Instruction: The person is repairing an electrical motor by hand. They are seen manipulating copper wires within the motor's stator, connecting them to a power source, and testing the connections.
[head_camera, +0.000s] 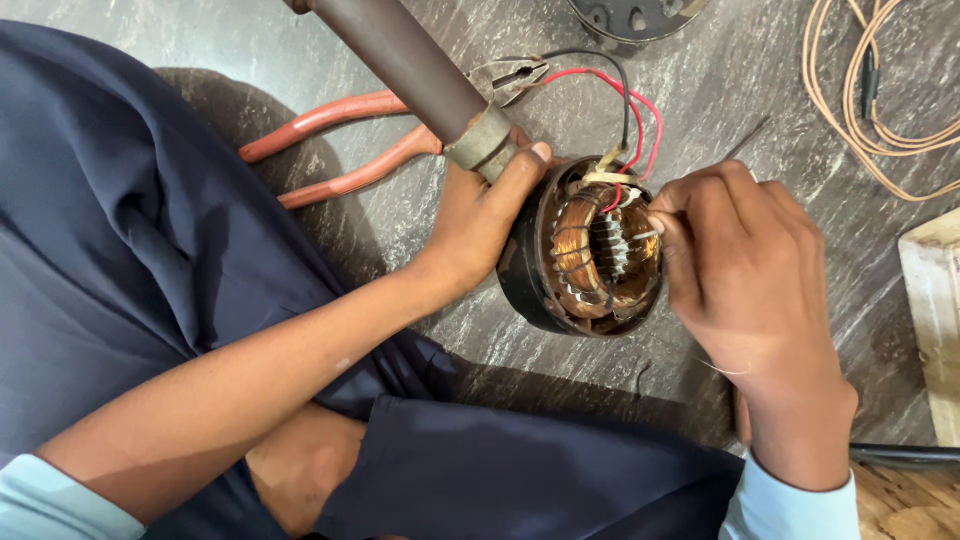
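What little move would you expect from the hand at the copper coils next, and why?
Probably the right hand tucks the pale strip further in among the copper windings: its fingers pinch at the coil's edge, while the left hand steadies the motor housing.

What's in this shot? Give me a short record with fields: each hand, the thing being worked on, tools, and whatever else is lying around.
left hand: grips the side of the motor housing, thumb up by the pipe collar
right hand: fingertips pinched at the windings inside the housing
motor housing: dark, round, lying on its side, copper coils exposed
wires: red and black, run from the housing
pipe: brown, joined to the housing
pliers: orange handles, on the floor
cable: tan, looped, top right
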